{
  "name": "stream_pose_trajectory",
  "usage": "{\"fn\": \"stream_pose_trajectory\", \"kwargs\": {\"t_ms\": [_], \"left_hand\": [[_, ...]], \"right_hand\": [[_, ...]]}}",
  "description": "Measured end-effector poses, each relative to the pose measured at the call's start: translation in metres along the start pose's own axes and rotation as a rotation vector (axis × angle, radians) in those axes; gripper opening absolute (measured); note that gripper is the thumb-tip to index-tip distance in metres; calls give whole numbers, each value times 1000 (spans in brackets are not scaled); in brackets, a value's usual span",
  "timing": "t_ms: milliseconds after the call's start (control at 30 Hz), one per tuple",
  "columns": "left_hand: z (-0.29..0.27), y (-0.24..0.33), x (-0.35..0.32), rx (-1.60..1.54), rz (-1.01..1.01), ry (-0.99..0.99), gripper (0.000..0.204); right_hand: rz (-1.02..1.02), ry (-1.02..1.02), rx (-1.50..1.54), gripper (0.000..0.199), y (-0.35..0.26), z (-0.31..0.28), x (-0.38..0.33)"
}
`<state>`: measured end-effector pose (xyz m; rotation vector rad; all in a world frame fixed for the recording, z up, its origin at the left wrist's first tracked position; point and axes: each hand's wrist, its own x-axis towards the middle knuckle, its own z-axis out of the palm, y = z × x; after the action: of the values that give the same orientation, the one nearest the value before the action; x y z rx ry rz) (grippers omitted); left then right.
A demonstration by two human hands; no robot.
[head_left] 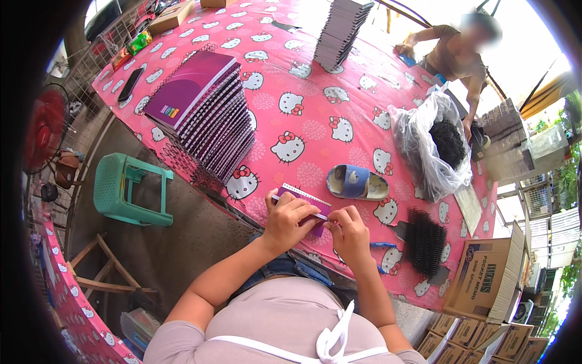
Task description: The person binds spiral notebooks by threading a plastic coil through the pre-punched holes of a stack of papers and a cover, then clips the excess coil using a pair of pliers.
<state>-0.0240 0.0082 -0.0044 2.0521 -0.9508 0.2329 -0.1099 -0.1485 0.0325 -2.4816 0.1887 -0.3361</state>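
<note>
A small purple notebook (318, 227) with a row of punched holes along its far edge lies at the table's near edge. Across it runs a thin pale strip (321, 216), whose kind I cannot make out. My left hand (288, 219) is closed over the notebook, thumb and fingers pressing it and the strip. At the strip's right end my right hand (351, 235) pinches, its fingertips hiding whatever is between them. Just beyond sits a blue slipper (348, 181). Right of my right hand lie a blue pen-like item (382, 245) and a bunch of black binding coils (425, 241).
A tall stack of purple spiral notebooks (209, 115) stands at left, and another notebook stack (342, 33) farther back. A clear plastic bag (418, 151) holds black coils. Beyond it a co-worker (454, 54) reaches over the table. A green stool (112, 188) and cardboard box (482, 273) flank me.
</note>
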Motion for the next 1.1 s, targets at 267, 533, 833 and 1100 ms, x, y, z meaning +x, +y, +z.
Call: {"fn": "stream_pose_trajectory", "kwargs": {"t_ms": [267, 533, 833, 1100], "left_hand": [[0, -1, -1, -27, -28, -13, 17], [-1, 0, -3, -20, -32, -25, 17], [-4, -4, -1, -89, 51, -32, 18], [-5, -16, 10, -136, 72, -152, 32]], "right_hand": [[12, 5, 38, 20, -9, 6, 0], [-77, 133, 47, 12, -3, 15, -1], [312, 287, -130, 13, 62, -24, 34], [237, 76, 30, 41, 100, -26, 38]]}}
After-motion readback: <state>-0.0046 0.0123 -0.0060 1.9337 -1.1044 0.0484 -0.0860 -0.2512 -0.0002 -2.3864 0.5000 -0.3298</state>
